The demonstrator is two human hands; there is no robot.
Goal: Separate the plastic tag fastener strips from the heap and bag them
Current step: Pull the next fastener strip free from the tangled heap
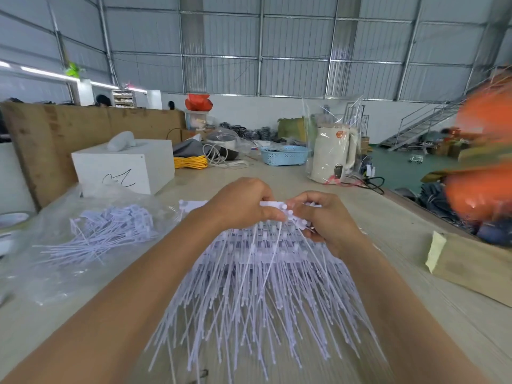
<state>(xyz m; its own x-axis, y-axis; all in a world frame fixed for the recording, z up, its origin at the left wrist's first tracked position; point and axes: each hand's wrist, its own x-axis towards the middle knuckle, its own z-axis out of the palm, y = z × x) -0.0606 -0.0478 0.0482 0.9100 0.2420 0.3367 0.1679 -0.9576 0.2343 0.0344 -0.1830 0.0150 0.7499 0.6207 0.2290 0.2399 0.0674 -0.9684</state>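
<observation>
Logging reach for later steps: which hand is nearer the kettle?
Right. The right hand grips the strip bundle on the kettle's side; the left hand grips it too, farther to the kettle's left.

So the strips [257, 295] are this big white plastic bunch, joined at the top by a row of little blocky heads, thin tails fanning down and toward the camera like a grass skirt, lifted off the table at the head end. A second, looser heap [110, 231] lies off to the left, tangled every which way, on a crinkly clear bag [47, 273] spread flat.
</observation>
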